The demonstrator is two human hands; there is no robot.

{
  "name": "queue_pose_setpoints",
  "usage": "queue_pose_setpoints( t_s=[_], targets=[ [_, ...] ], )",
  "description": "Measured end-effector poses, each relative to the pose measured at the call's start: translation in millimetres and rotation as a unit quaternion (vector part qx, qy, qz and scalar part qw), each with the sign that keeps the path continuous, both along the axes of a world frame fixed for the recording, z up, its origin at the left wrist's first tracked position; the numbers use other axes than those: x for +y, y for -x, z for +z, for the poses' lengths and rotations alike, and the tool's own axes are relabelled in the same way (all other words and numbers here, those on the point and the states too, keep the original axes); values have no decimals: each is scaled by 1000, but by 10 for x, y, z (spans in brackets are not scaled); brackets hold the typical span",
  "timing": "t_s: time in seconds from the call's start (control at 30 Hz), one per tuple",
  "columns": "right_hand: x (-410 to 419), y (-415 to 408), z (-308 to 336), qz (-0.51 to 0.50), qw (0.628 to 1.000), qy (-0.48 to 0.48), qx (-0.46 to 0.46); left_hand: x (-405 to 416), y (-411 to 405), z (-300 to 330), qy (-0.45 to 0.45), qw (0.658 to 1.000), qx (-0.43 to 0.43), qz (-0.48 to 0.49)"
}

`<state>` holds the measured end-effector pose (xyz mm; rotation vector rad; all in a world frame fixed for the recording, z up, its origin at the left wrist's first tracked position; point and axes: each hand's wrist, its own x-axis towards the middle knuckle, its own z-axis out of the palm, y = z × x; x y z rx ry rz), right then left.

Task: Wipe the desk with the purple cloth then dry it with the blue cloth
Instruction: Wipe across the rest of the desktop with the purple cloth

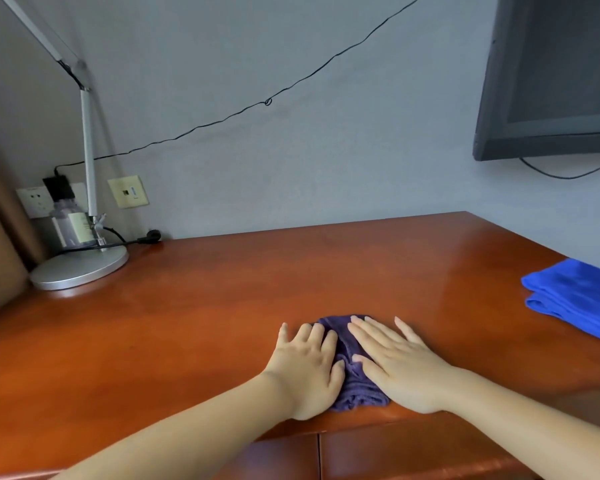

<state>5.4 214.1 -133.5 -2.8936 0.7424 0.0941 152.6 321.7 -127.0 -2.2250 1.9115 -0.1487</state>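
The brown desk (222, 289) holds a purple cloth (355, 386) under the flat, straight fingers of the left hand (307, 368) and right hand (399, 368).

The purple cloth (355, 382) lay bunched near the front edge of the glossy reddish-brown desk (222, 306) — the folded blue cloth (579, 299) sat far right.
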Motion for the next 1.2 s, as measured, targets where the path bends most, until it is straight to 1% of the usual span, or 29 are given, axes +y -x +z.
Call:
queue_pose_setpoints(
  t_s=[0.1,0.23,0.33,0.43,0.67,1.0,1.2],
  targets=[
    [31,93,-18,4,1000,-2,-3,25,77,-43,0,1000,4,-8],
    [32,156,-33,7,1000,-7,-7,44,146,-80,-12,999,41,6],
    [-12,145,-26,10,1000,-9,-1,18,160,-60,-23,999,34,19],
    [-156,103,-13,5,1000,-5,15,-115,141,-46,-18,998,48,27],
    [-728,-157,-20,-32,999,0,24,-729,-83,-34,-21,996,77,41],
    [-1540,-691,11,-56,998,-10,14,-1607,-570,12,-26,994,89,61],
    [-2058,-1027,3,-69,998,-9,6,-2161,-879,5,-4,992,101,76]
  ],
)
